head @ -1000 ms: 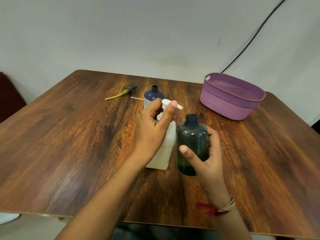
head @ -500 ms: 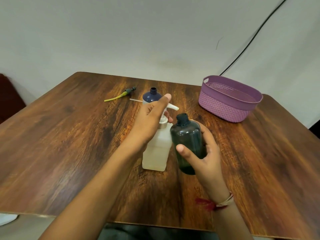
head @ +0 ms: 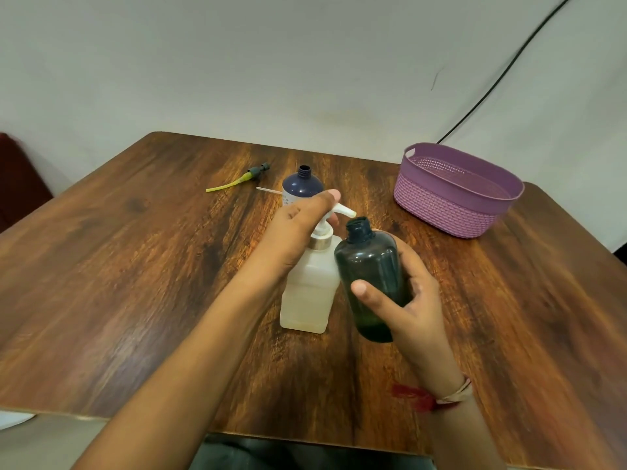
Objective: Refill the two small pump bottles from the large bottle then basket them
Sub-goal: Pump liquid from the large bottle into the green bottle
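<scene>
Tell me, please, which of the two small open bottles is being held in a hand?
The dark green bottle, gripped by the right hand; the dark blue bottle stands unheld farther back.

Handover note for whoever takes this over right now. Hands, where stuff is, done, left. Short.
Left hand: grips the pump head of the large bottle, which stands on the table.
Right hand: holds the uncapped green bottle off the table, mouth close under the nozzle.
Blue bottle: uncapped, standing behind the large bottle. One loose pump lies to its left.
Basket: far right, neither bottle in it.
Done: both small bottles opened; fill levels hard to tell.
Left: pump into green, then blue, refit pumps, basket both.
</scene>
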{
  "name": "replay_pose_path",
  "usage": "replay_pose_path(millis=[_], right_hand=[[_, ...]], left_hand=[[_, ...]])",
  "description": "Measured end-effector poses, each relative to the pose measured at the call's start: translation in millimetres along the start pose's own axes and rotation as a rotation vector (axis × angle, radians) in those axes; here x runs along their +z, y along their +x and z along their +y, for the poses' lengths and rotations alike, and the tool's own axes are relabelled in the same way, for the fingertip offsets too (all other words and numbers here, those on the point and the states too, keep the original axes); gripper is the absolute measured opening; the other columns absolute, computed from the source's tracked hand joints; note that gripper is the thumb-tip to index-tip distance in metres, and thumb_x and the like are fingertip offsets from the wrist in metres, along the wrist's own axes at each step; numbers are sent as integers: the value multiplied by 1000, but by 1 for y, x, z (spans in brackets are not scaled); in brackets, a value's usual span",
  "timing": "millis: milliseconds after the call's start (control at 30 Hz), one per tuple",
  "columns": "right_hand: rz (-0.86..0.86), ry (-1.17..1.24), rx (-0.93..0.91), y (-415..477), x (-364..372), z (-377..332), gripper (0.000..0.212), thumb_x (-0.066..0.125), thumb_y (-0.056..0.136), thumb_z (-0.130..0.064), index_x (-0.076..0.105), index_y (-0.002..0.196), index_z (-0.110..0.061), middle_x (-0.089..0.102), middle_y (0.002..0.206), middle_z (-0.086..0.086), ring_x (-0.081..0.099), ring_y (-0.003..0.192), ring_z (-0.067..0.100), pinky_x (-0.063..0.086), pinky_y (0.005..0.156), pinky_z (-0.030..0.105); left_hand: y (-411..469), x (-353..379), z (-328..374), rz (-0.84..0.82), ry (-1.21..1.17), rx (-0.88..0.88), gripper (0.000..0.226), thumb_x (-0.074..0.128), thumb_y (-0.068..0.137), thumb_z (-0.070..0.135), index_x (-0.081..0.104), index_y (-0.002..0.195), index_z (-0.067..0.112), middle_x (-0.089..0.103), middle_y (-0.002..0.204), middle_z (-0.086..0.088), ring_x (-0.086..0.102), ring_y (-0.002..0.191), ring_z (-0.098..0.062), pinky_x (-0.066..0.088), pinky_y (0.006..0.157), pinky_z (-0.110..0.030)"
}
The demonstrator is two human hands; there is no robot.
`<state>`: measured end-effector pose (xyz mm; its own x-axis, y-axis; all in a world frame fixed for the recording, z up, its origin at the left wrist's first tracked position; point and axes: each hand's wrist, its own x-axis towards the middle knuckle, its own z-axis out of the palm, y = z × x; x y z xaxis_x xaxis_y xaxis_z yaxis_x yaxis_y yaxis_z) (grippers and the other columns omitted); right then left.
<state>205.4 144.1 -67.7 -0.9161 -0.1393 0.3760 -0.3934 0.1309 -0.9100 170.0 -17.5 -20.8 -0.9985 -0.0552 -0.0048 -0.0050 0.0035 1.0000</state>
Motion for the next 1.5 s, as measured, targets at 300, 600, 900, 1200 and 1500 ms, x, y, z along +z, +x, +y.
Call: replay_pose_path(millis=[300, 600, 900, 1200, 1500], right_hand=[[-48, -48, 15, 4, -6, -6, 66, 72, 62, -49, 53, 125, -35, 63, 116, -17, 61, 107, 3, 51, 80, 18], [-53, -34, 23, 5, -6, -6, 66, 73, 63, -47, 53, 125, -35, 63, 116, -14, 62, 107, 7, 52, 80, 21], [-60, -49, 13, 5, -6, -8, 66, 73, 62, -47, 54, 124, -35, 63, 116, -17, 61, 107, 4, 51, 80, 18], [-73, -13, 31, 2, -5, -9, 65, 72, 63, -46, 54, 124, -33, 64, 114, -11, 63, 104, 9, 52, 78, 21], [-79, -12, 39, 1, -7, -11, 65, 72, 62, -46, 54, 123, -34, 64, 112, -16, 62, 103, 5, 52, 77, 19]], left_hand=[[-1, -3, -3, -50, -117, 31, 17, 54, 93, 27, 58, 78, 18, 59, 74, 1, 57, 61, -5, 46, 55, -14], [-1, -5, 0, -125, -237, -102, 36, 60, 69, 45, 59, 86, 14, 64, 67, -2, 62, 51, -9, 50, 49, -17], [-2, -3, 0, -67, -251, -52, 18, 55, 91, 27, 56, 92, 10, 56, 75, -6, 57, 50, -6, 46, 47, -14], [-1, -1, -3, 14, -280, -28, 24, 59, 90, 21, 55, 110, 10, 59, 85, -2, 60, 57, -4, 47, 46, -13], [0, 3, -6, 40, -280, -11, 25, 60, 85, 30, 55, 100, 11, 58, 76, 0, 58, 48, 0, 47, 45, -13]])
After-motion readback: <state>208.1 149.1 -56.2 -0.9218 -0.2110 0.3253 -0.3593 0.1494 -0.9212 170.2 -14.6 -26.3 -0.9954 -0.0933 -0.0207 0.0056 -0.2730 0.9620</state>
